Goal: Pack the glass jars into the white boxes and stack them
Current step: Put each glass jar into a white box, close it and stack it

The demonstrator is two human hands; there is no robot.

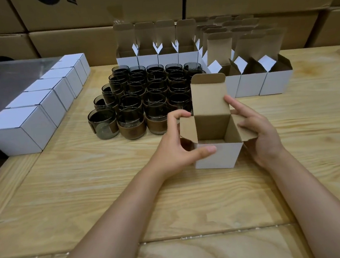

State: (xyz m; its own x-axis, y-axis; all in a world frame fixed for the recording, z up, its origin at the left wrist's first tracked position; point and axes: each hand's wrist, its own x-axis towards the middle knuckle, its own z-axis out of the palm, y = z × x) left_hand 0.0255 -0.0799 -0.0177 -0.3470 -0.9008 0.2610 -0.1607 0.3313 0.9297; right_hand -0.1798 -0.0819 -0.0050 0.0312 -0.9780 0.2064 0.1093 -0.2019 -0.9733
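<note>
Pinching light, crushable white box [225,156] mid worktop [108,186] with left grip [173,147], right grip [259,137]; fragile jars [132,122] probably best held round banded waist.

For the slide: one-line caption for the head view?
Left hand and right hand hold an open white box before glass jars; closed boxes line the left.

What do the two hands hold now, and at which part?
The open white box. The left hand pinches it, thumb on the front wall, fingers over the left flap; the right hand holds the right flap.
</note>
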